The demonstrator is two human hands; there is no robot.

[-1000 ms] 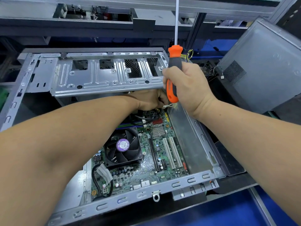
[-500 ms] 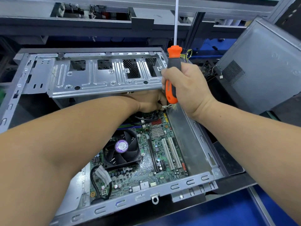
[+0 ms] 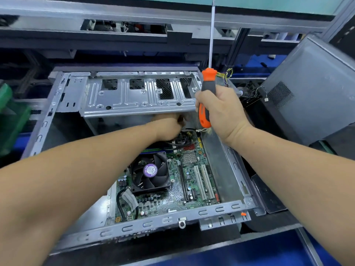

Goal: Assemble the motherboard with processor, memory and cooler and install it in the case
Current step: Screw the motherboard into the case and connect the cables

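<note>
an open metal case lies on its side in front of the person, with the motherboard seated flat on its floor. the black cooler with its fan and purple hub label sits on the left part of the board, and white expansion slots run along the right part, near the case's right wall. green memory sticks show just behind the cooler, partly covered by the left forearm. a black cable with a white tag loops at the board's near left corner.

the left hand reaches deep under the raised drive cage to the far edge of the board, beside dark cables there; its fingers are hidden under the cage, so i cannot tell whether they are spread or pinching anything.

the right hand is wrapped in a fist round the orange and grey handle of a screwdriver, held upright with the long shaft pointing up and away from the case, above the case's far right corner. a thin white tie hangs just below the handle's lower end.

a grey side panel with a perforated vent leans to the right of the case, and a bundle of coloured wires shows just behind the screwdriver handle
</note>
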